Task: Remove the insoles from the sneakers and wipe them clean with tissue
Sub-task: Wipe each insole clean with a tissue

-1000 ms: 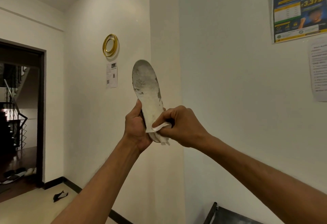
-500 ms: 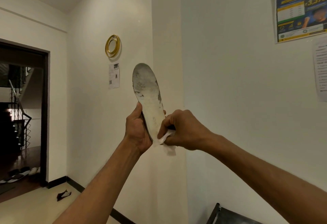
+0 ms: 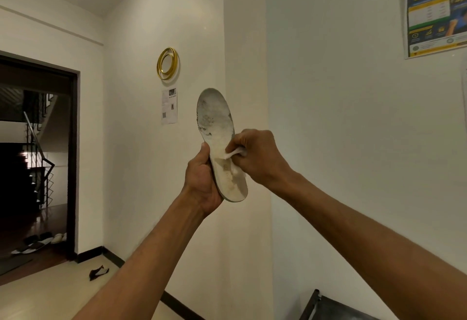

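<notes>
A person holds up a long, flat, off-white shoe insole (image 3: 219,142) with grey dirty marks near its top end. It stands almost straight up in the air, in front of a pale wall corner (image 3: 242,41), with its rounded toe end up and its heel end down.

The left hand (image 3: 202,180) is wrapped around the lower left edge of the insole, with the thumb up along the side. The right hand (image 3: 257,158) is closed around a small crumpled white tissue (image 3: 236,153) and presses it against the middle of the insole, on its right side.

On the wall to the left hangs a shiny gold ring (image 3: 167,63), with a small white paper note (image 3: 169,106) just under it. A blue and yellow poster (image 3: 434,11) is far up on the right. A dark doorway (image 3: 35,155) is on the far left, with stairs inside.
</notes>
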